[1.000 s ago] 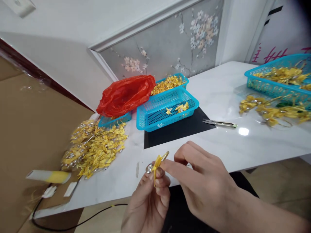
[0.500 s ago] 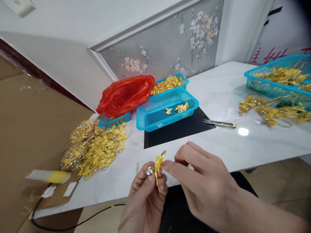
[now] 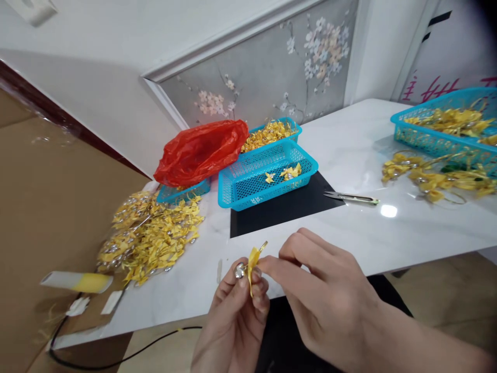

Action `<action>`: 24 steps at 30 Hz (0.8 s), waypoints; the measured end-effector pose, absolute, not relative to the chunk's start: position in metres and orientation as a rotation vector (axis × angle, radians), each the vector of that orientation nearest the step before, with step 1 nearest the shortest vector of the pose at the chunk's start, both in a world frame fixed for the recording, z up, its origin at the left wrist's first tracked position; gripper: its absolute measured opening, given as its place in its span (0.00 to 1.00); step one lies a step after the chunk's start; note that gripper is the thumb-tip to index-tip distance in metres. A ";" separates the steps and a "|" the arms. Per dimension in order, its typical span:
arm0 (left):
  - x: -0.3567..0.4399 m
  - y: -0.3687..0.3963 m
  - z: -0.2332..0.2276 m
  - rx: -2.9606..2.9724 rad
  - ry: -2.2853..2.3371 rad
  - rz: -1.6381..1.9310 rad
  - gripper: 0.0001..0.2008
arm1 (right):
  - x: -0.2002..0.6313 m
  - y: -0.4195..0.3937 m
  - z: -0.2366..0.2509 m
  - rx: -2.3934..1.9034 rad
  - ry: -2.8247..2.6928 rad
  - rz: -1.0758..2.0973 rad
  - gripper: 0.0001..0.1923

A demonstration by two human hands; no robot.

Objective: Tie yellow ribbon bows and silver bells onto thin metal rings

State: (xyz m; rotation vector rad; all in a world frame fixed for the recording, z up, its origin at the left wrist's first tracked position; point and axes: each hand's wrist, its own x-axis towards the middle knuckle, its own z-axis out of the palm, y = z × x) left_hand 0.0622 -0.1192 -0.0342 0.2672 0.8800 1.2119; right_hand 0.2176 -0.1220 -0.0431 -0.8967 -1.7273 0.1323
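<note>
Your left hand (image 3: 236,321) has its grip closed on a yellow bow (image 3: 253,261) with a silver bell (image 3: 239,270), held over the near edge of the surface (image 3: 186,285). Your right hand (image 3: 334,295) touches the bow; can't tell whether it pinches. Judged mid-piece: left pile (image 3: 163,241) probably remains, few pieces in the middle basket (image 3: 272,196). Room: white strip before the black sheet (image 3: 252,223); snips (image 3: 351,198) beyond, right.

Bench top (image 3: 388,233) was smooth, glossy, marble-look. By its near edge, the silvery ball (image 3: 239,270) shone like polished metal; the yellow bow (image 3: 253,258) looked like smooth cloth. Toward the far-left corner, the red bag (image 3: 200,154) was crinkled, shiny plastic. Blue basket (image 3: 267,198): perforated plastic.
</note>
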 end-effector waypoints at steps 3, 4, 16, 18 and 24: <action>0.063 -0.119 -0.035 0.329 0.873 1.215 0.10 | 0.218 -0.121 -0.043 -0.905 -1.747 0.128 0.15; 0.063 -0.119 -0.035 0.342 0.886 1.221 0.11 | 0.218 -0.121 -0.044 -0.909 -1.756 0.123 0.15; 0.064 -0.120 -0.029 0.490 0.939 1.135 0.09 | 0.230 -0.113 -0.047 -0.912 -1.833 0.261 0.15; 0.066 -0.120 -0.025 0.494 0.961 1.119 0.09 | 0.232 -0.112 -0.049 -0.885 -1.818 0.429 0.14; 0.069 -0.122 -0.019 0.454 0.981 1.057 0.09 | 0.232 -0.110 -0.056 -0.789 -1.702 0.781 0.14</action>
